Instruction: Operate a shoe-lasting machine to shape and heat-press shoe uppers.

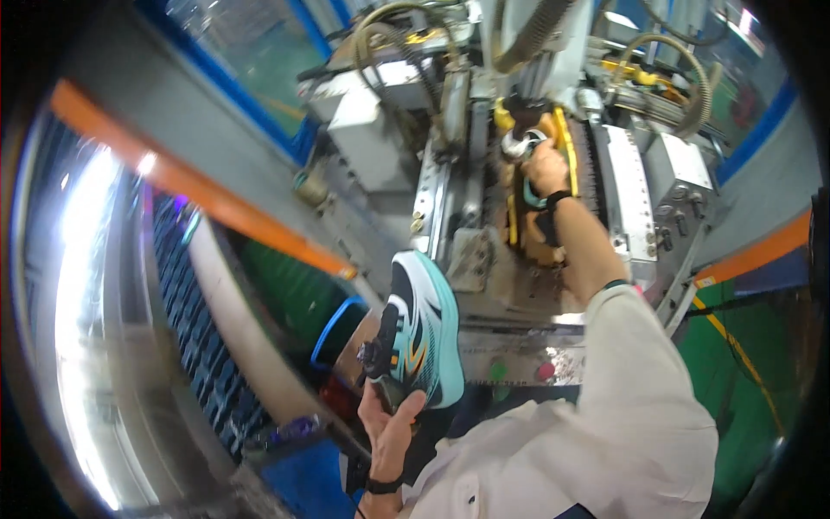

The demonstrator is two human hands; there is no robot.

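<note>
My left hand (391, 428) is closed at the heel end of a sneaker (439, 333), which points away from me, tilted on its side. The sneaker has a white and black upper, orange marks and a thick pale teal sole. By its opening sits a dark knobbly piece (373, 353); whether it is part of the shoe I cannot tell. My right arm reaches far into the machine, where my right hand (546, 169) is closed on a second white and teal shoe (521, 145). That shoe lies between yellow-edged pads (566, 147), and my hand partly covers it.
Metal rails and white housings (627, 190) flank the machine bed. Green and red buttons (545, 372) are on its front panel. An orange-edged post (207, 195) slants at left, beside a dark ridged conveyor belt (199, 346). Corrugated hoses (536, 35) hang above.
</note>
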